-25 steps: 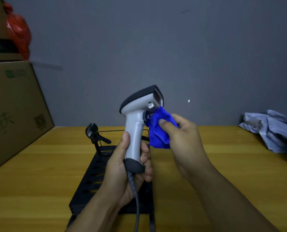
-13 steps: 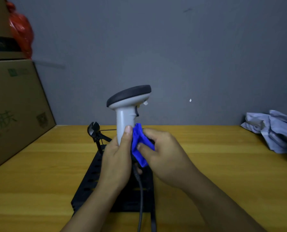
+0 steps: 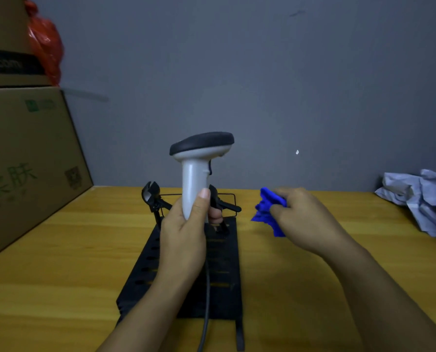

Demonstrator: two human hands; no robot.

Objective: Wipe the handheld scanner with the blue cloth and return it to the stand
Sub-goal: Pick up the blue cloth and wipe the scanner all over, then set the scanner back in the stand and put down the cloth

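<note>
A white handheld scanner [image 3: 195, 168] with a dark grey top stands upright above the black stand [image 3: 219, 270], its head turned to the right. My left hand [image 3: 184, 232] grips its handle, thumb up the back. A dark cable [image 3: 206, 301] hangs from the handle down over the stand. Off to the right, my right hand [image 3: 305, 219] holds the bunched blue cloth [image 3: 269, 212] just above the wooden table, clear of the scanner. Two black clips [image 3: 152, 195] rise at the stand's far end.
Stacked cardboard boxes [image 3: 21, 158] fill the left side, with a red plastic bag [image 3: 45, 44] on top. A crumpled grey-blue fabric [image 3: 425, 199] lies at the table's right edge. A grey wall closes the back. Bare yellow table [image 3: 300, 288] lies right of the stand.
My right hand has pulled the blue cloth off the scanner and moved it right, down toward the table. The scanner has turned from facing me to facing right and stays upright in my left hand.
</note>
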